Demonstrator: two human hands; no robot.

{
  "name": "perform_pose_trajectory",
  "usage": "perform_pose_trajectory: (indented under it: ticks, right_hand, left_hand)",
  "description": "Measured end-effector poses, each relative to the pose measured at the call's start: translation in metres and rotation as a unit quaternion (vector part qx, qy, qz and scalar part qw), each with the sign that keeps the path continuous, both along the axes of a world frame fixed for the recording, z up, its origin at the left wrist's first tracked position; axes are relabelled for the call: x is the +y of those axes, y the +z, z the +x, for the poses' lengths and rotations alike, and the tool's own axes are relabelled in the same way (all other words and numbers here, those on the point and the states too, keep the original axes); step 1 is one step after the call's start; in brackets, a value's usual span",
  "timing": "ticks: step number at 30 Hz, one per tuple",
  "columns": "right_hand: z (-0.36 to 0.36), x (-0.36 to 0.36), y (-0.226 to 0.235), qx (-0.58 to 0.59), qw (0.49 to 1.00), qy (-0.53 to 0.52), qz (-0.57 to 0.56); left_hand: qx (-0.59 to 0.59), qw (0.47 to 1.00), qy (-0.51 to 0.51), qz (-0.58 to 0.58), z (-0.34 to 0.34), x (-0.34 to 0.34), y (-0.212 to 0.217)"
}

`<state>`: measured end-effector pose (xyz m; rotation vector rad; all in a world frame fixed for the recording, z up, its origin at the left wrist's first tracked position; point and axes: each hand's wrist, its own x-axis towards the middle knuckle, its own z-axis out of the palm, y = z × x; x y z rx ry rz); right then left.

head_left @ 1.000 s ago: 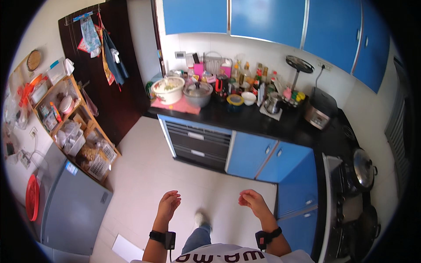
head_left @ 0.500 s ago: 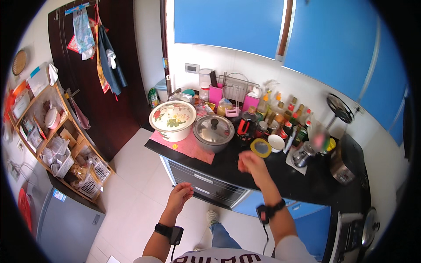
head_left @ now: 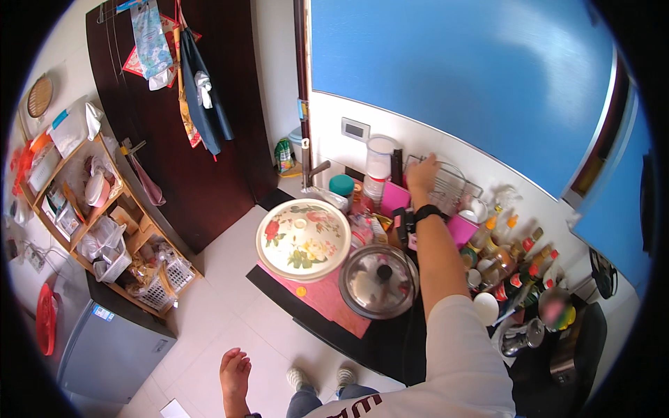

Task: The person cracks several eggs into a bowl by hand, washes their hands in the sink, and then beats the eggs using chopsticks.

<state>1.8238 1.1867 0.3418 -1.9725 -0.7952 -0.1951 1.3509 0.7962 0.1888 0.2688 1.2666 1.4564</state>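
Observation:
My right hand is stretched far over the counter to the wire rack against the wall. Its fingers bend at the rack's left part; what lies in them, if anything, is hidden. Just left of it stands a black upright handle, with a pink holder below. My left hand hangs low over the floor, fingers loosely curled and apart, holding nothing. Under my right forearm's left side sit a steel pot with a lid and a white lidded pot with painted flowers.
Several sauce bottles crowd the counter right of my arm, near a white bowl. A blue wall cabinet overhangs the rack. On the left are a wooden shelf with baskets and a grey fridge.
My right hand has gone from above the counter's front edge up to the wire rack at the back. My left hand has dropped lower. The view has shifted toward the counter's left end.

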Motion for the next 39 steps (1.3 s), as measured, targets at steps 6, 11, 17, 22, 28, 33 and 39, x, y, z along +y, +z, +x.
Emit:
perform_pose_trajectory:
  ticks: [6,11,17,22,28,33,39]
  right_hand:
    - [0.084,0.031,-0.009,-0.147,0.984,-0.002,-0.100]
    - [0.095,0.027,0.003,-0.204,0.976,0.073,-0.002]
    - [0.074,-0.017,0.062,-0.154,0.976,0.141,0.057]
    - [-0.047,-0.152,0.103,-0.336,0.917,0.187,0.102]
    - [-0.158,-0.370,0.110,-0.316,0.918,0.233,0.048]
    - [-0.244,-0.536,0.042,-0.104,0.986,0.130,-0.004]
    - [-0.388,-0.765,-0.022,0.011,0.979,-0.202,-0.018]
  left_hand:
    - [0.008,1.000,0.000,-0.011,-0.027,0.057,-0.003]
    - [-0.022,0.991,-0.123,0.042,-0.039,0.146,-0.002]
    - [-0.005,0.922,-0.368,0.115,-0.006,0.250,0.033]
    - [0.024,0.803,-0.558,0.209,0.042,0.273,0.049]
    - [0.039,0.640,-0.649,0.410,0.133,0.206,0.086]
    - [0.060,0.312,-0.786,0.530,0.185,0.056,0.105]
    - [0.060,0.063,-0.873,0.480,0.138,-0.204,0.045]
